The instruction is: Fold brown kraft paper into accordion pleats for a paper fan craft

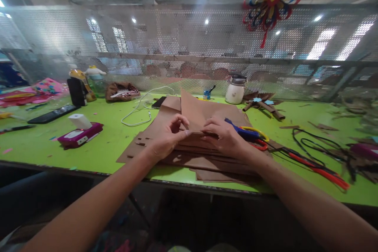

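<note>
Brown kraft paper sheets (203, 157) lie in a layered stack at the front of the green table. One brown paper sheet (193, 112) on top stands partly raised, with its near edge between my hands. My left hand (173, 136) pinches that edge between thumb and fingers. From the other side my right hand (221, 134) grips the same edge, fingertips pointing inward. Just beyond my right wrist are a dark blue tool (240, 129) and red and yellow handles (261, 141), partly hidden by my forearm. Slits show in the stack's left part (138, 141).
On the green table (103, 145) at left are a purple power strip (79, 136) with a white plug and a black phone (54, 113). A white jar (235, 90) and blue pot (207, 94) stand behind. Black cords (313, 145) and red-handled pliers (319, 169) lie right.
</note>
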Available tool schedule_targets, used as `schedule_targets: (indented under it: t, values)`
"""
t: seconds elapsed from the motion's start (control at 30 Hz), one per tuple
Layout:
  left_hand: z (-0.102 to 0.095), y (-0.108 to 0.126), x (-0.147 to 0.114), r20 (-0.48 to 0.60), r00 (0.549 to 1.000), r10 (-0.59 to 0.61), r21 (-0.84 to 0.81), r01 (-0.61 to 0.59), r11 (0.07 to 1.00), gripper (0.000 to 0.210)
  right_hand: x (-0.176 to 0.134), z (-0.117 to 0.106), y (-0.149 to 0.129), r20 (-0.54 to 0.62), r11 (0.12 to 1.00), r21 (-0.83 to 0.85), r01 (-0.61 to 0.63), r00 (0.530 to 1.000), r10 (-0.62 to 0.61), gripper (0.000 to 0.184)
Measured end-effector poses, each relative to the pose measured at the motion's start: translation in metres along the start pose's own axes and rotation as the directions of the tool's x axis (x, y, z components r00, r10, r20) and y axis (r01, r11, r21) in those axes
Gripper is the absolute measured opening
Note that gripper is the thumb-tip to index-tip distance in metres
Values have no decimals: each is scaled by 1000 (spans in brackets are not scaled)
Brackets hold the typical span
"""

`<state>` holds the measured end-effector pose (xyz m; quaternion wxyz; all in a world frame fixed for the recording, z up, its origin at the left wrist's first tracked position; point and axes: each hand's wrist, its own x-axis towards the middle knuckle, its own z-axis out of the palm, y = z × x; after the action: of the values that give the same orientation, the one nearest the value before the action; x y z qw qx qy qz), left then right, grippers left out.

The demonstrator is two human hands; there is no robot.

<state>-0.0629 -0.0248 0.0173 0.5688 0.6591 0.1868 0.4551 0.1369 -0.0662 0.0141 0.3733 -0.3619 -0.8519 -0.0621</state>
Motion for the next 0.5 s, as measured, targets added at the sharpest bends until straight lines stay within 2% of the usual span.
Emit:
schedule_targets:
  t: [0.1,0.2,0.4,0.5]
  values:
    - [2,5,0,-2,999,-50,-131,49,990,33,0,-2,-5,-57,1000,-5,-8,998,8,2]
    - [2,6,1,-21,998,-59,-169,55,984,36,0,-3,-7,-88,999,21,-32,996,34,4]
    - [1,2,3,-74,997,-7,-78,1,997,32,1,-6,0,-81,978,185,-98,990,114,8]
    - [-2,-2,4,-70,997,15,20,-14,1000,29,1,-8,3,-62,976,193,-101,991,115,10]
